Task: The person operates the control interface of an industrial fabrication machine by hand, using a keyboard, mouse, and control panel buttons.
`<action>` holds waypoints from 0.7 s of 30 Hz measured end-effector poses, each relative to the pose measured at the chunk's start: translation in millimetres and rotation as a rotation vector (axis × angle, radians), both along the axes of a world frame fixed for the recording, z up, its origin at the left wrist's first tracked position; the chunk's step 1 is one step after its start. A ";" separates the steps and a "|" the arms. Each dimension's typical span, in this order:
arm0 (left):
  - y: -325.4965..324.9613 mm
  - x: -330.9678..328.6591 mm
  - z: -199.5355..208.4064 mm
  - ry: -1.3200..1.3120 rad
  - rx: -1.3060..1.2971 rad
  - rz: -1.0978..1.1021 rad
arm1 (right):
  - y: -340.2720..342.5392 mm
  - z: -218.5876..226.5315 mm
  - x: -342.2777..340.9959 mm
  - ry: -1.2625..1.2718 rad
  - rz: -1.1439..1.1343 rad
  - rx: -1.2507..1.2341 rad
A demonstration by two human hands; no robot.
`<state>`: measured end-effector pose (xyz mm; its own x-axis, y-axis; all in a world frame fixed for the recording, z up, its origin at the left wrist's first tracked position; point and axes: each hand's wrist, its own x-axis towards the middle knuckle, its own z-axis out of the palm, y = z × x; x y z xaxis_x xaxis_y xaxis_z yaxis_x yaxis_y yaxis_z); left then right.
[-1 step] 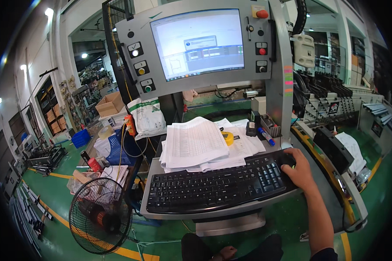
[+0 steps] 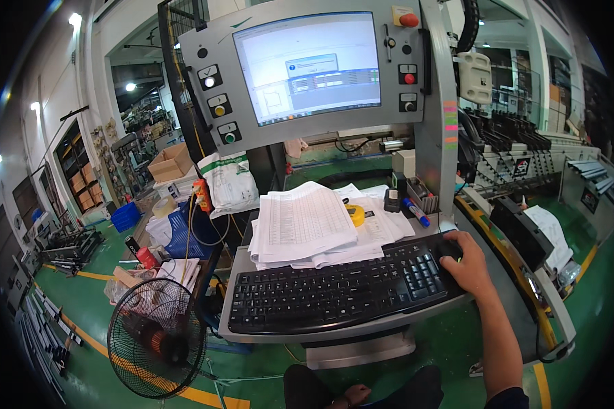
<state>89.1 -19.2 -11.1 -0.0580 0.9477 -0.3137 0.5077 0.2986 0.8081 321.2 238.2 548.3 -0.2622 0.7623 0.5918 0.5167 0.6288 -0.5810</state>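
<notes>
Mouse: the mouse (image 2: 447,249) sits at the right end of the keyboard (image 2: 334,290), mostly covered; whether it lies on the keyboard's end or beside it, I cannot tell.
Right grip: the right hand (image 2: 465,262) is curved over the mouse, thumb along its near side; the palm hides the contact.
Left grip: the left hand (image 2: 358,394) is low by the lap (image 2: 406,390), dark and poorly seen; finger spread cannot be told.
Papers: the papers (image 2: 307,221) reach the keyboard's back edge and partly cover the tape measure (image 2: 355,215).
Screen: the screen (image 2: 307,68) shows a small pop-up box, its wording too fine to read.
Fan: the wire cage of the fan (image 2: 158,339) veils the bags behind it.
Table edges: the keyboard runs close along the table's (image 2: 241,260) front rim.
Room: a grey strip shows left of the papers; green floor (image 2: 259,371) lies below the table.
</notes>
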 end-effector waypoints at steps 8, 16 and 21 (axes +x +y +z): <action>11.6 -6.8 4.5 -0.200 -0.319 -0.024 | -1.4 -0.1 0.1 0.018 -0.016 0.003; 6.2 -17.1 10.5 -0.251 -0.398 -0.012 | -2.3 -1.9 0.8 0.004 -0.015 0.006; 7.5 -16.6 9.8 -0.238 -0.483 0.018 | -1.9 -1.4 1.0 -0.005 -0.024 0.001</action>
